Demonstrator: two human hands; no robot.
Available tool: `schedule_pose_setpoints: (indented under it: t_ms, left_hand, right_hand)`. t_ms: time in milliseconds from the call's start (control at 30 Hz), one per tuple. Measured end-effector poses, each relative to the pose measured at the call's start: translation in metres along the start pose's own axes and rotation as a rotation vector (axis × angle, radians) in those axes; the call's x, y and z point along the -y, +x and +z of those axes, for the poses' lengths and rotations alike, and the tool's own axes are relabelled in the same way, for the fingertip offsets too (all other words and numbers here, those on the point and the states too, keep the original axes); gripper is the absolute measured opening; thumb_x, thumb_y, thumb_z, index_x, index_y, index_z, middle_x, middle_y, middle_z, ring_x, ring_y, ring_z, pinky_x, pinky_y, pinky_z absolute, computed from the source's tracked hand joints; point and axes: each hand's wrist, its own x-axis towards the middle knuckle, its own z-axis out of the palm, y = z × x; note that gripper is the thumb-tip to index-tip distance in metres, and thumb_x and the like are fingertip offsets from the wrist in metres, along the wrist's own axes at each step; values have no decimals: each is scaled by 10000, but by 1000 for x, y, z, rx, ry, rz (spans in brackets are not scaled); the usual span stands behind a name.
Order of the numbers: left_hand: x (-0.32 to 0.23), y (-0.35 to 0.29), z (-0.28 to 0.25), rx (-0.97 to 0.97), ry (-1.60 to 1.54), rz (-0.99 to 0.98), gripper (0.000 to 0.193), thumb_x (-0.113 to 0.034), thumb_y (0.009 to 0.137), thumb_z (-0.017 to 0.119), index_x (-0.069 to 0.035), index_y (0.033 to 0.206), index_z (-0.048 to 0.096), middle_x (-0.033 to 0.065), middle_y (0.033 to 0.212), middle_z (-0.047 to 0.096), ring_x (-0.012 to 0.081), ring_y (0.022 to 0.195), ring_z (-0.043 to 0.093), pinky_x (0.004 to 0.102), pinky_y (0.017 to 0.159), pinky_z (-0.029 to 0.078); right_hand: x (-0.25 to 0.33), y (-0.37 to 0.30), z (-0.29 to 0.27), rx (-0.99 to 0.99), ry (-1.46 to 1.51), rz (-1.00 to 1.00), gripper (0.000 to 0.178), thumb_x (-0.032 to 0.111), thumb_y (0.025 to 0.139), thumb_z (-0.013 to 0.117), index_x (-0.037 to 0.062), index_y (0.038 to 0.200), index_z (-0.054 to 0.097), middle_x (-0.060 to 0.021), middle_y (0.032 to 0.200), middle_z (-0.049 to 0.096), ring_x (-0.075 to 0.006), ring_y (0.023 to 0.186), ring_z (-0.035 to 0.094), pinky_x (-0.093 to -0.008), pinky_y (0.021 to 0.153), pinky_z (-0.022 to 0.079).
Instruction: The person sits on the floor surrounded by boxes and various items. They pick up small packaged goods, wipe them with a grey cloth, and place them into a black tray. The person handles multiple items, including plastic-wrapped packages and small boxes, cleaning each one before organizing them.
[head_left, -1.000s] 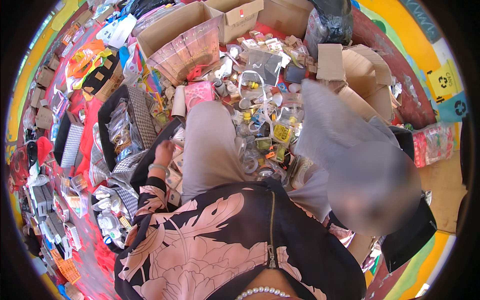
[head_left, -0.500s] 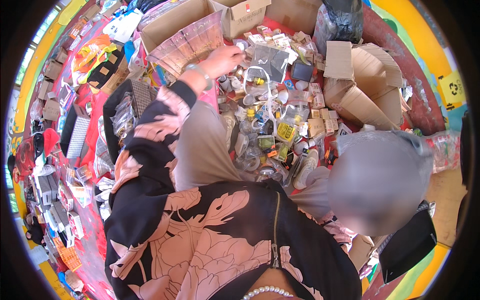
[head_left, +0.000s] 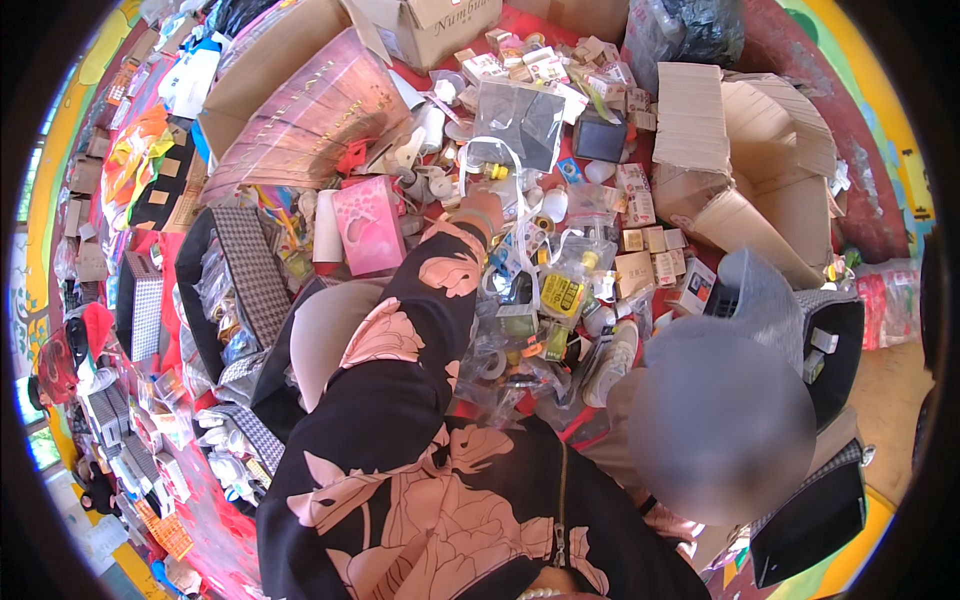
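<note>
My left arm, in a black sleeve with pink flowers, reaches forward over a heap of small goods. My left hand (head_left: 508,196), past the bracelet, is down among clear plastic packs and a white strap (head_left: 522,225); its fingers are hard to make out. Nearby lie a yellow-labelled pack (head_left: 561,297), a yellow-capped bottle (head_left: 494,172) and a clear grey bag (head_left: 518,120). Left of the forearm stands a pink box (head_left: 368,226) beside a white roll (head_left: 327,228). My right hand is out of sight; a blurred grey round shape (head_left: 730,420) covers the lower right.
An open cardboard box (head_left: 690,120) stands at the right, with a dark plastic bag (head_left: 690,35) behind it. A brown printed carton (head_left: 310,120) is at the far left. Checked black boxes (head_left: 250,270) sit beside my left leg. A white shoe (head_left: 612,365) lies ahead of me.
My left hand has moved from beside the printed carton to the right and nearer, into the middle of the heap. My left knee has shifted left, and the pink box now shows fully.
</note>
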Motion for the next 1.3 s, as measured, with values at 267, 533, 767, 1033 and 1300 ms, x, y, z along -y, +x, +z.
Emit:
schedule_pose_setpoints:
  t_ms: [267,533,767,1033,1300]
  left_hand:
    - [5,53,66,-193,155,69,312,-186,787,474,-44,1054,552,98,1091,576,263,1144,439,461,975,246]
    - [23,69,34,-134,-440,-21,303,-136,791,490,-4,1062,522,234,965,583,372,926,555,414,806,442]
    - [55,67,-24,214,-1373,68,315,-83,777,576,38,1067,551,132,966,622,251,860,601,360,795,447]
    - [20,-33,-161,548,-1398,162,300,-53,764,592,63,1039,559,136,961,622,250,854,611,375,783,464]
    - [-29,-129,-238,416,-1244,327,209,-90,758,591,36,924,593,79,861,634,175,772,614,304,682,485]
  right_hand:
    - [-30,15,-2,-30,-52,131,295,197,713,597,26,953,573,-142,860,573,-294,792,572,-386,707,456]
    - [-33,13,2,-30,-39,135,272,175,707,587,30,937,579,-140,840,573,-299,777,571,-387,695,454]
    - [-5,19,8,34,31,-21,253,156,701,579,33,922,585,-139,823,573,-303,765,569,-387,684,453]
    - [74,8,24,90,120,-360,233,134,695,569,36,905,591,-138,802,574,-308,750,567,-388,672,451]
    - [166,-23,58,80,-73,-893,217,112,688,559,40,889,597,-137,782,574,-313,736,565,-389,660,450]
